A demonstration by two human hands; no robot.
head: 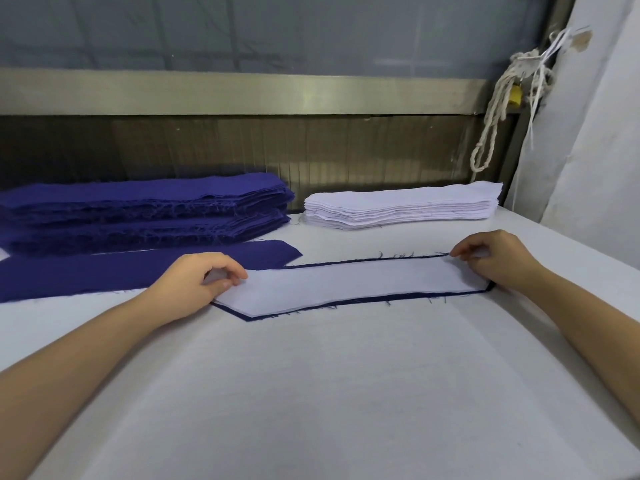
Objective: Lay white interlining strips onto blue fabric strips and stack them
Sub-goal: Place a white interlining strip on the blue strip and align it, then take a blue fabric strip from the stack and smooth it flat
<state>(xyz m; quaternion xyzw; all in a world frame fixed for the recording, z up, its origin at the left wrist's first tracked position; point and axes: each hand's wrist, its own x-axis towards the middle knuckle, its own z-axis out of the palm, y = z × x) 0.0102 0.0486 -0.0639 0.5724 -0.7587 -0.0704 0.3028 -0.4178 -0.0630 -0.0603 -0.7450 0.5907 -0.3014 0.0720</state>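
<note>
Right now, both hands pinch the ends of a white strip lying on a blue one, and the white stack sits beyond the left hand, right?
Wrong on the stack: in the head view the white stack sits beyond the right hand; the rest holds.

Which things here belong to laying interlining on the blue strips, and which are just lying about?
In the job: white interlining strip, pinched at its ends by the left hand and right hand; blue strip under it; loose blue strip; blue pile; white pile.
Lying about: knotted cord; hanging sheet.
</note>
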